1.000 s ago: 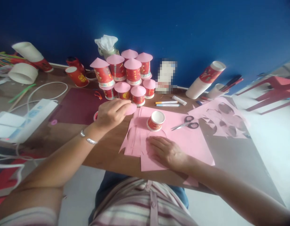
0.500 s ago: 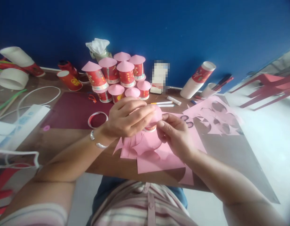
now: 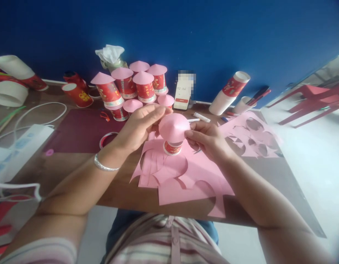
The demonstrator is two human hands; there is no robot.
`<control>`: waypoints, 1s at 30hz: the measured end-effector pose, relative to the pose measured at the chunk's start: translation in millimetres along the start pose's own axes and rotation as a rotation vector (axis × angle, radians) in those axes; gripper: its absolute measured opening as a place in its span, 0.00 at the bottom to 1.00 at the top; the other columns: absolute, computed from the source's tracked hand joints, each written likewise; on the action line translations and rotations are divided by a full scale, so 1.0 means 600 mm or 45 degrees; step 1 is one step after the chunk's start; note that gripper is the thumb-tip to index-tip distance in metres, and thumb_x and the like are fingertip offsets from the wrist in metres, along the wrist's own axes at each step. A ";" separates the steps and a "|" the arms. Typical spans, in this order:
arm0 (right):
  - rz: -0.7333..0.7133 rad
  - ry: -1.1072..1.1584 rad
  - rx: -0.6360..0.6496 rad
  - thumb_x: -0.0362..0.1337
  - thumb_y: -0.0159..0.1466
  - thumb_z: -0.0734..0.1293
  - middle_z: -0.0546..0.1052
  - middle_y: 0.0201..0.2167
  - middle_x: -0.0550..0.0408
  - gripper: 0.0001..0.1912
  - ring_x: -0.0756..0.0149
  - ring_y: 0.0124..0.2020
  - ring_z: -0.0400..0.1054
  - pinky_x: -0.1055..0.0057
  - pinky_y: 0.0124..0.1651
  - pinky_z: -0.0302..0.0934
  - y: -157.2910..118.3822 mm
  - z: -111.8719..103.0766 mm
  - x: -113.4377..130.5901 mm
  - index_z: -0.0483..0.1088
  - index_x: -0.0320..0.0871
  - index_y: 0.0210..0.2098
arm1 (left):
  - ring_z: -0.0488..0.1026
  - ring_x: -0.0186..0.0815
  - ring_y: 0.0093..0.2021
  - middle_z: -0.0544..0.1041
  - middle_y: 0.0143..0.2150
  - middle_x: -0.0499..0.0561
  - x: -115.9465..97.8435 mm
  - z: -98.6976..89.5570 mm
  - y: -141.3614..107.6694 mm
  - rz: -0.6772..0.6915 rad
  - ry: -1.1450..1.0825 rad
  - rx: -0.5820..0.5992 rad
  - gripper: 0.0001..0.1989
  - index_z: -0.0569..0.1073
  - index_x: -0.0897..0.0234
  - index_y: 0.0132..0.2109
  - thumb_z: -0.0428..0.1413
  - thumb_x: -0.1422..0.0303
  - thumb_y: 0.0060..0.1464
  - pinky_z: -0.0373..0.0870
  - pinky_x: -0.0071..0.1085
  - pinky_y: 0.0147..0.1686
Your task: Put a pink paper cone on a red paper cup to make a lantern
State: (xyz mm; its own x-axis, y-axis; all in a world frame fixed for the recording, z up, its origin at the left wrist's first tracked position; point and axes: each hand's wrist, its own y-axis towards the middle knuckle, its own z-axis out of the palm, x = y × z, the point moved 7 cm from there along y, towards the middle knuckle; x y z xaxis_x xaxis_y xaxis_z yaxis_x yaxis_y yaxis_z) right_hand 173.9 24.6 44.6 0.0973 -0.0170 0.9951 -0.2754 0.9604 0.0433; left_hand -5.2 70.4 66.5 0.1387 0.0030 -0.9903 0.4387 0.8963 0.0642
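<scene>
A pink paper cone [image 3: 174,128] sits over a small red paper cup [image 3: 173,148] with white rims, which stands upright on pink paper sheets. My left hand [image 3: 143,126] curves around the cone's left and far edge, its fingertips partly hidden behind the paper. At the right edge, the thumb and fingers of my right hand [image 3: 206,136] pinch the cone's rim. Whether the cone touches the cup's top cannot be seen. Beneath and before the cup lie cut pink paper scraps [image 3: 185,196] with curved edges.
Behind stand several red cups with pink cone tops [image 3: 143,82]. A phone [image 3: 181,97] leans by the wall, with a glue stick [image 3: 202,117] before it. Stacked cups [image 3: 229,91] and a pen cup [image 3: 243,104] are at the right, a tape roll [image 3: 105,138] at the left.
My left hand has shifted from over the cone's top to its left side, leaving the cone in full view. My right hand stays at the right edge.
</scene>
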 end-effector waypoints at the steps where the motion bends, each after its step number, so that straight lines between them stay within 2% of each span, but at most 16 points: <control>1: 0.034 0.049 0.005 0.48 0.64 0.76 0.68 0.18 0.63 0.18 0.74 0.19 0.57 0.72 0.22 0.49 -0.002 -0.001 -0.009 0.72 0.44 0.27 | 0.75 0.31 0.30 0.78 0.35 0.50 0.005 -0.001 -0.002 -0.055 -0.010 -0.017 0.21 0.78 0.64 0.47 0.65 0.51 0.58 0.68 0.26 0.25; 3: 0.095 0.122 0.009 0.47 0.63 0.77 0.67 0.18 0.63 0.18 0.75 0.19 0.57 0.73 0.22 0.48 -0.007 -0.001 -0.024 0.72 0.43 0.26 | 0.72 0.28 0.28 0.77 0.35 0.47 0.018 -0.003 -0.006 -0.146 -0.036 -0.048 0.20 0.77 0.63 0.47 0.71 0.58 0.52 0.66 0.24 0.25; 6: 0.183 0.199 0.001 0.47 0.61 0.78 0.67 0.17 0.63 0.19 0.75 0.19 0.57 0.73 0.22 0.48 -0.017 0.000 -0.045 0.72 0.43 0.25 | 0.71 0.27 0.29 0.78 0.36 0.47 0.043 -0.005 -0.011 -0.245 -0.079 -0.044 0.20 0.77 0.63 0.46 0.73 0.63 0.48 0.66 0.23 0.26; 14: 0.333 0.253 -0.026 0.49 0.56 0.80 0.68 0.16 0.62 0.22 0.74 0.19 0.58 0.73 0.22 0.50 -0.028 -0.005 -0.090 0.70 0.42 0.22 | 0.72 0.28 0.31 0.78 0.36 0.47 0.110 -0.011 -0.010 -0.410 -0.141 -0.046 0.23 0.78 0.63 0.45 0.76 0.63 0.42 0.65 0.23 0.28; 18: 0.333 0.293 -0.049 0.49 0.56 0.80 0.68 0.17 0.62 0.22 0.74 0.19 0.58 0.73 0.22 0.51 -0.026 -0.010 -0.100 0.70 0.42 0.23 | 0.73 0.29 0.33 0.79 0.39 0.48 0.127 -0.011 -0.004 -0.448 -0.167 -0.048 0.24 0.78 0.62 0.45 0.76 0.61 0.42 0.66 0.24 0.28; 24: 0.331 0.340 -0.063 0.49 0.56 0.80 0.68 0.19 0.62 0.21 0.74 0.20 0.60 0.73 0.23 0.52 -0.021 -0.010 -0.111 0.70 0.42 0.24 | 0.70 0.26 0.29 0.77 0.35 0.45 0.144 -0.011 -0.003 -0.507 -0.260 -0.050 0.22 0.78 0.63 0.44 0.75 0.61 0.45 0.64 0.23 0.27; 30: 0.342 0.345 -0.064 0.48 0.56 0.80 0.69 0.20 0.61 0.21 0.74 0.21 0.60 0.73 0.24 0.53 -0.019 -0.011 -0.117 0.69 0.42 0.25 | 0.71 0.25 0.29 0.76 0.35 0.45 0.153 -0.011 -0.006 -0.556 -0.331 -0.048 0.20 0.78 0.63 0.45 0.75 0.64 0.47 0.65 0.22 0.26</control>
State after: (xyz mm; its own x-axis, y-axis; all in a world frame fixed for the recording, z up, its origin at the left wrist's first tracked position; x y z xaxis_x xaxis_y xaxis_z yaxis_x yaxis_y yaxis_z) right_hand 176.4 16.4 -26.1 0.2790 0.3051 0.9106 -0.2786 0.9331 -0.2273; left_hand 0.2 70.4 -25.5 0.1677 -0.4818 -0.8601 0.4734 0.8046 -0.3584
